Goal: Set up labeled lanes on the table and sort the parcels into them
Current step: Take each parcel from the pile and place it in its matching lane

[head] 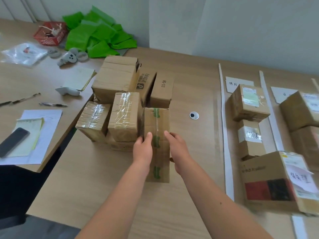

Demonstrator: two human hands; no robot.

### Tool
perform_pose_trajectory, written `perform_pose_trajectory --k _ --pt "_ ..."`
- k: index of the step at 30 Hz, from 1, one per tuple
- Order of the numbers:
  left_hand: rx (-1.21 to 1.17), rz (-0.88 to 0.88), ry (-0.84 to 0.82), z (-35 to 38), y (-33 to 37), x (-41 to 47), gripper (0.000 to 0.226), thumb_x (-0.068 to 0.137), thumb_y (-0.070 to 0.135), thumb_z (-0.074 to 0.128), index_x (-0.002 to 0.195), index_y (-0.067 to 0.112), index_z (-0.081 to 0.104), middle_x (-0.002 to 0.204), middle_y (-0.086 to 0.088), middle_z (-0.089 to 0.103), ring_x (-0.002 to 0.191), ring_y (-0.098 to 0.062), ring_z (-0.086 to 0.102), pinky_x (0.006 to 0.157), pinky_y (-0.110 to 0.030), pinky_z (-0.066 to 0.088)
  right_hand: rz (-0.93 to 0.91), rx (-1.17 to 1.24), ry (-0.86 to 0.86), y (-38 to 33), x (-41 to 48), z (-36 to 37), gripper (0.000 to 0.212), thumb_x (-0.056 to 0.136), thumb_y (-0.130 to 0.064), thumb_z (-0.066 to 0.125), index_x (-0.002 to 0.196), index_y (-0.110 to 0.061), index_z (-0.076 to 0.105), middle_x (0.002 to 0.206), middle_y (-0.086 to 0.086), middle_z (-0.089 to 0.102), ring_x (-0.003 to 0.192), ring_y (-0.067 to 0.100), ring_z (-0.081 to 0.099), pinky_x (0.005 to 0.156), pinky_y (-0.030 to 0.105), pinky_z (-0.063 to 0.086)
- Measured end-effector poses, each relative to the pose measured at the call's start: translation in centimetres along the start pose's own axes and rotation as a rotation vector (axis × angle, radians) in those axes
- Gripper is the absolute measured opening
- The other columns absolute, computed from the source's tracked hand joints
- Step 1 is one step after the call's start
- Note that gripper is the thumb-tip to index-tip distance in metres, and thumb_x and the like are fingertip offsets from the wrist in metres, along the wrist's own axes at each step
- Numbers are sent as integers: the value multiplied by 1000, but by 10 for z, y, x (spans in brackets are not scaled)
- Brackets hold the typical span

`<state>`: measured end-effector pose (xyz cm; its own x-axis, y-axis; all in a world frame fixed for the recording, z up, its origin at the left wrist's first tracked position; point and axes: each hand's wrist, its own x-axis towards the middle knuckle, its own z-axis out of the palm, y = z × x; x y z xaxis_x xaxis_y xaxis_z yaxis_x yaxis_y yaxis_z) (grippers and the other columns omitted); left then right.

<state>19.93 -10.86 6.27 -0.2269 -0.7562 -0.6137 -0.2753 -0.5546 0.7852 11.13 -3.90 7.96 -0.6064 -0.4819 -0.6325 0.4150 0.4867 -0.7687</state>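
Observation:
A long cardboard parcel (pixel 157 125) with green-printed tape down its top lies on the table (pixel 96 178) in front of a cluster of unsorted parcels (pixel 119 87). My left hand (pixel 143 148) grips its left side and my right hand (pixel 177 150) grips its right side, thumbs on top. At the right, white strips (pixel 224 128) mark lanes with handwritten label cards (pixel 235 83). Sorted parcels (pixel 248 102) sit inside those lanes.
A cable hole (pixel 194 115) sits mid-table. On the adjoining left table lie a phone (pixel 13 141) on notepads, pens (pixel 52 105), controllers (pixel 69 58), a red basket (pixel 51 32) and green bags (pixel 98 37). A large box (pixel 271 180) stands at the near right.

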Motion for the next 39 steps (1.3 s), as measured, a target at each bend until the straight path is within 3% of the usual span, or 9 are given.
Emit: perform_pose_trajectory --k 5,12,16,22,25,28,31,36,39 --pt "-29 58 -17 10 6 -20 42 105 42 62 143 24 61 130 4 67 117 -18 60 95 -38 47 -33 46 14 -3 -8 -14 47 99 -52 66 138 -27 63 126 -5 72 116 18 68 93 40 54" --pt "0 180 -40 46 10 -78 45 106 45 60 146 25 56 134 7 62 126 -17 56 102 -37 44 -117 145 -5 -9 -51 -78 35 101 -45 66 132 -27 66 118 -5 77 107 16 73 79 32 54" --pt "-18 254 -83 81 5 -134 37 105 48 60 135 27 63 125 8 70 118 -17 64 105 -41 51 -162 183 -31 -10 -81 -139 30 102 -47 65 128 -32 67 116 -7 76 108 16 71 85 36 56" --pt "-90 353 -97 146 -9 -234 27 100 47 63 123 35 71 114 5 79 109 -22 74 98 -51 60 -233 204 -76 -6 -132 -242 54 93 -56 70 143 -38 62 137 -10 67 128 18 61 112 52 48" --pt "-84 411 -123 174 -12 -281 27 103 47 61 123 32 71 113 4 79 107 -20 74 93 -45 62 -292 207 -63 -5 -159 -290 52 93 -54 70 142 -40 61 140 -11 64 130 16 57 113 54 46" --pt "-65 459 -145 197 -12 -326 28 108 45 57 124 27 71 111 3 77 101 -16 74 74 -28 58 -327 241 -55 -2 -187 -332 49 93 -52 71 140 -42 61 141 -12 63 131 17 57 109 56 49" --pt "-72 487 -181 215 -9 -361 17 108 40 58 111 30 72 106 5 77 95 -12 73 66 -20 54 -366 277 -57 -2 -210 -366 53 89 -52 73 139 -42 60 140 -11 65 133 19 58 110 57 50" --pt "-80 549 -264 246 -6 -398 21 106 43 59 109 30 75 108 2 80 104 -23 75 93 -45 61 -461 330 -19 -6 -238 -415 10 99 -38 70 108 -44 69 109 -18 79 106 7 72 99 44 56" --pt "-98 567 -354 265 -2 -413 26 106 46 58 112 27 76 107 -3 80 105 -31 76 95 -52 61 -526 303 13 -5 -254 -437 33 102 -33 68 134 -38 62 118 -10 78 96 4 76 93 40 58"
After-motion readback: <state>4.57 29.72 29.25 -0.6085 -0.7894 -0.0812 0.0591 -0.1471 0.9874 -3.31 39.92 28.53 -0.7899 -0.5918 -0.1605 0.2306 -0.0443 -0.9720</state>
